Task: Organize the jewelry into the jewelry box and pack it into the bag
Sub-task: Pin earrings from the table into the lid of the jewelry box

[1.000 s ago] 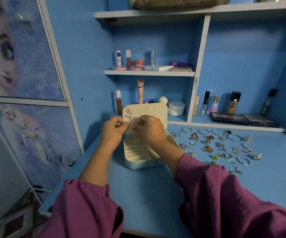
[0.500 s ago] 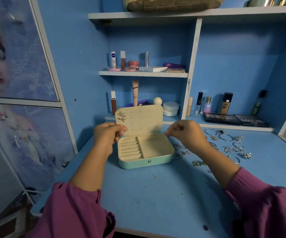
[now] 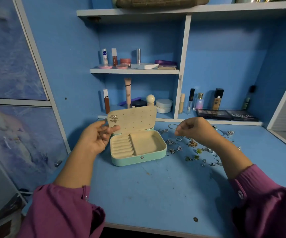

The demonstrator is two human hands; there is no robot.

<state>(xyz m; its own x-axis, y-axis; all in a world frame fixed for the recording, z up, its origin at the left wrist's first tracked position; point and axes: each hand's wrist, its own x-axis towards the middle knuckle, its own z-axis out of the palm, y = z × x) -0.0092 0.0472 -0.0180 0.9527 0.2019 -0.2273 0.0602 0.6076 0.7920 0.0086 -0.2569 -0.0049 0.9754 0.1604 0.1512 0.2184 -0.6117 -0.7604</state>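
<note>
Fingers (image 3: 110, 130) of the left hand (image 3: 94, 138) lay loosely spread, thumb and fingertips touching the lower left corner of the raised beige perforated lid (image 3: 132, 120) of the mint-green rectangular jewelry box (image 3: 138, 159). Two silver starfish-shaped earrings (image 3: 113, 118) were pinned at that lid's upper left. The right hand (image 3: 195, 129) hovered curled above the scattered silver and green-stoned jewelry pieces (image 3: 193, 150), fingertips pinched together; whether anything was between them could not be told. Box and jewelry lay on the blue painted desk (image 3: 156, 191), jewelry just right of the box.
</note>
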